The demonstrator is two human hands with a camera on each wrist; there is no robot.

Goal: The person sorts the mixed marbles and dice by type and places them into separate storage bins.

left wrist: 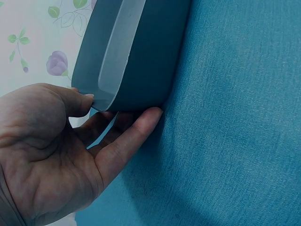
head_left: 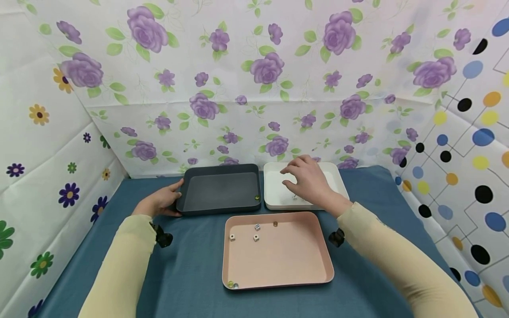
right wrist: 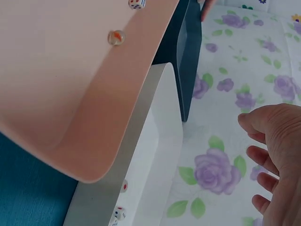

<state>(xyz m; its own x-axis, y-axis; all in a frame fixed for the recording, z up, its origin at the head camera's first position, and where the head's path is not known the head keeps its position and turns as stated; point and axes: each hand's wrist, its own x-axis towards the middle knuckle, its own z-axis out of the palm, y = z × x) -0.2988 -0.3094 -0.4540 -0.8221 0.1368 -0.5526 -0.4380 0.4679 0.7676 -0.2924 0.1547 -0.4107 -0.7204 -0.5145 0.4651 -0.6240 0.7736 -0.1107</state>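
Note:
At the left end of a dark grey tray (head_left: pixel 218 190), my left hand (head_left: pixel 161 199) holds the rim and outer wall. In the left wrist view the thumb rests on the tray's rim and the fingers (left wrist: pixel 127 146) lie against its end. A greenish marble (head_left: pixel 257 198) sits in that tray's near right corner. My right hand (head_left: pixel 310 181) hovers over the white tray (head_left: pixel 334 176), thumb and fingers apart and loosely bent, nothing between them. White dice (head_left: pixel 294 197) lie in the white tray, partly hidden by the hand in the head view; the right wrist view shows several dice (right wrist: pixel 120 213).
A pink tray (head_left: pixel 286 256) stands nearer, holding three dice (head_left: pixel 256 238), a brownish marble (head_left: pixel 275 224) and two marbles (head_left: pixel 230 284) in its near left corner. Blue cloth (head_left: pixel 191 265) covers the table. A flowered curtain (head_left: pixel 238 110) hangs behind the trays.

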